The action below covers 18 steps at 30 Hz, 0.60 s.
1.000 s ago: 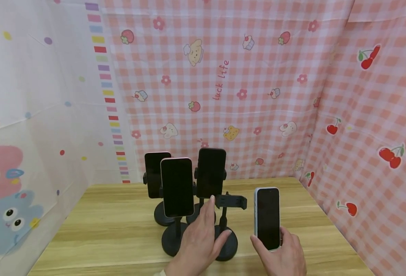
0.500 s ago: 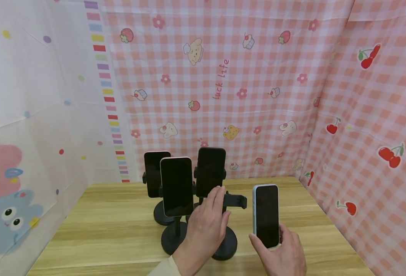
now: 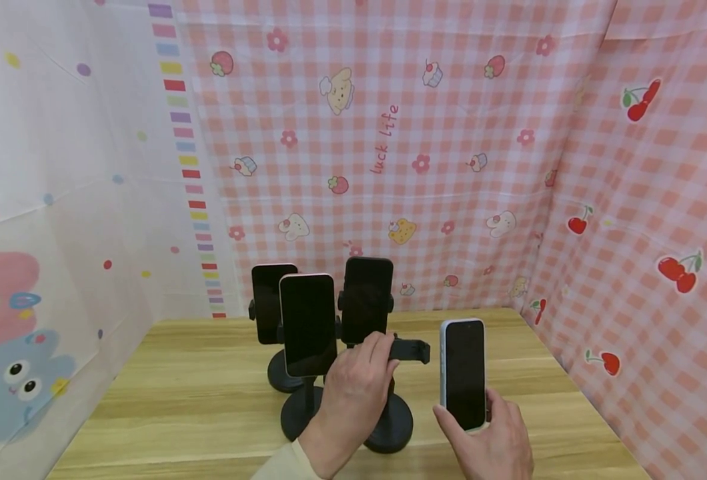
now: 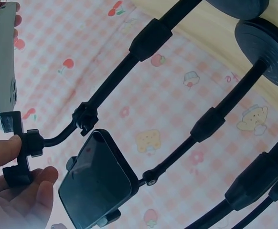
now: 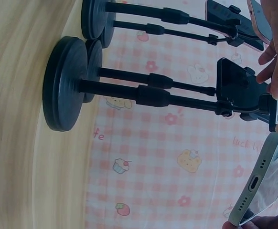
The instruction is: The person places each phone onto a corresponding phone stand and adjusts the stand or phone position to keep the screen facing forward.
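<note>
My left hand [image 3: 353,393] grips the left end of the black clamp [image 3: 412,350] on a phone stand, thumb and fingers on its two sides. In the left wrist view the clamp [image 4: 22,148] is attached to a thin bent neck. My right hand [image 3: 494,437] holds a smartphone [image 3: 464,373] by its lower part, upright with the dark screen towards me. It has a pale blue edge, and its bottom port shows on the smartphone [image 5: 259,183] in the right wrist view. This phone is close beside the clamp, to its right in the head view.
Three dark-screened phones sit in stands to the left: a front phone [image 3: 309,327], a back left phone [image 3: 269,300] and a back right phone [image 3: 367,300]. Their round black bases stand close together on the wooden table [image 3: 167,400]. Patterned cloth [image 3: 449,120] surrounds the table.
My left hand has moved from spread fingers beside the stand to a curled grip on the clamp's left end. The right hand's phone has risen slightly.
</note>
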Each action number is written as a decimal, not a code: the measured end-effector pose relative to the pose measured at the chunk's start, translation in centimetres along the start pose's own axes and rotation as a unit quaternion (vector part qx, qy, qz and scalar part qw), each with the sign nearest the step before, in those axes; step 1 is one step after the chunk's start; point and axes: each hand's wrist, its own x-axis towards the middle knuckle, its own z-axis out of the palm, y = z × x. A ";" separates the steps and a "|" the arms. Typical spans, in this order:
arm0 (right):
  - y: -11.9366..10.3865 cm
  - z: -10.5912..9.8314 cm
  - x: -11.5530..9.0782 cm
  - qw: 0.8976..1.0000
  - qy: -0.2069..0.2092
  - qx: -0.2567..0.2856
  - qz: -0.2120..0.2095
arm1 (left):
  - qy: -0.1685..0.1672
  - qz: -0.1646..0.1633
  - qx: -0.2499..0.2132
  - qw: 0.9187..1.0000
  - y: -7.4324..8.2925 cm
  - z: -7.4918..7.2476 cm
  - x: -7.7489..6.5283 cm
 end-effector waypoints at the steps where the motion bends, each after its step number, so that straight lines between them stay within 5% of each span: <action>1: 0.0 0.0 0.0 1.000 0.001 0.001 -0.001 | 0.000 0.000 -0.001 1.000 0.0 0.0 0.0; 18: 0.2 -0.1 0.0 1.000 -0.001 0.005 -0.007 | 0.015 0.025 -0.011 0.999 -0.3 0.1 0.0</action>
